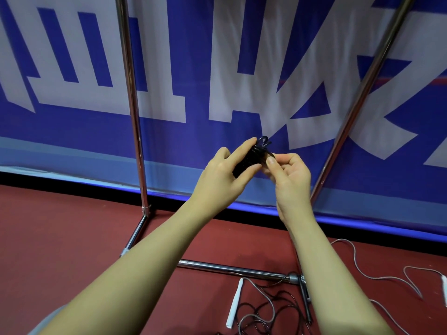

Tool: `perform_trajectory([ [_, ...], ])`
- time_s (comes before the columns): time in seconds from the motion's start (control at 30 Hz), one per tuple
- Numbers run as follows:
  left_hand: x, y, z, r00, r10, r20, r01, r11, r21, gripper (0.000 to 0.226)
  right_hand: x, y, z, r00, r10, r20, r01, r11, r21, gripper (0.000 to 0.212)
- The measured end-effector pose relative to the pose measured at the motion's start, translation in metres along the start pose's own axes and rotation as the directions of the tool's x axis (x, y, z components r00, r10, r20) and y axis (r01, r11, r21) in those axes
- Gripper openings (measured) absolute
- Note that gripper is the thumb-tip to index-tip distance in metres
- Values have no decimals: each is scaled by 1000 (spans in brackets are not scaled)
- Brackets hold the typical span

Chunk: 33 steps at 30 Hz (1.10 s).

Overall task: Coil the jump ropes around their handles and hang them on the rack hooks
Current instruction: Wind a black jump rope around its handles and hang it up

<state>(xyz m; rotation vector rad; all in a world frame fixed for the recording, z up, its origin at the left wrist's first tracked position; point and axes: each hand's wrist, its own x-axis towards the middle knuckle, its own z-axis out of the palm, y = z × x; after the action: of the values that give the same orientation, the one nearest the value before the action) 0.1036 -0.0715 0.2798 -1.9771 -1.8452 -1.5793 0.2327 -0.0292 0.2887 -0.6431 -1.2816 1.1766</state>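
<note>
Behind everything, a blue banner with large white characters, hung as a backdrop down to the red floor. Before it, a chrome rack: two uprights rising out of frame, a low crossbar joining the feet; no hooks in view, presumably higher up. Between the uprights, both forearms raised to about mid-frame, likely to keep the work at eye level and near the rack.

Left hand wrapped round a black rope bundle, fingers curled along the handles to steady them, index stretched up toward the top loops. Right hand palm up, thumb and fingertips pinching the bundle's rope end at its right side; narrow pinch, seemingly to tuck or cinch the last turn so the coil does not spring loose. Bundle held in the air, touching only the two hands, well apart from the floor.

Down on the floor by the crossbar's right foot, a white handle lying beside a loose tangle of dark rope, uncoiled. Further right, a pale rope snaking across the floor to a second white handle at the frame edge.

Judged stage: first bundle nearly finished, hanging not yet done, at least one or two ropes left to coil.
</note>
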Motion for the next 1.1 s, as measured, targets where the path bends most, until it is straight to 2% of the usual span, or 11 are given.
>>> perform_trajectory([
  [0.1,0,2,-1,1000,-3,20,5,996,-93,53,2,-1,-3,1000,26,-5,-26,997,69,17],
  [0.23,0,-1,-2,996,85,30,-84,996,-13,53,4,1,-6,998,68,8,-68,989,128,15],
  [0.3,0,-1,-3,994,100,36,-99,995,-30,52,4,1,-6,997,78,15,-79,980,183,13],
  [0.4,-1,0,-4,992,117,36,-116,993,-36,50,4,-1,-6,994,89,66,-103,961,258,24],
  [0.47,-1,0,-4,993,116,36,-114,993,-39,51,4,-1,-7,994,71,81,-88,972,220,23],
  [0.57,-2,-2,-3,991,133,9,-133,991,29,49,3,1,-7,998,57,-30,-54,992,117,14],
  [0.63,-2,0,-2,992,122,9,-122,988,96,51,3,2,-7,997,28,-77,-25,999,34,15],
  [0.77,-2,6,1,992,125,26,-128,983,128,53,3,-1,-8,993,-92,-72,86,993,-81,18],
  [0.9,-2,7,-1,985,172,-12,-171,984,60,50,5,-6,-7,987,-139,-79,134,989,-68,19],
  [1.1,-2,15,-2,984,180,-10,-179,982,62,48,4,-8,-1,979,-92,-180,110,990,92,19],
])
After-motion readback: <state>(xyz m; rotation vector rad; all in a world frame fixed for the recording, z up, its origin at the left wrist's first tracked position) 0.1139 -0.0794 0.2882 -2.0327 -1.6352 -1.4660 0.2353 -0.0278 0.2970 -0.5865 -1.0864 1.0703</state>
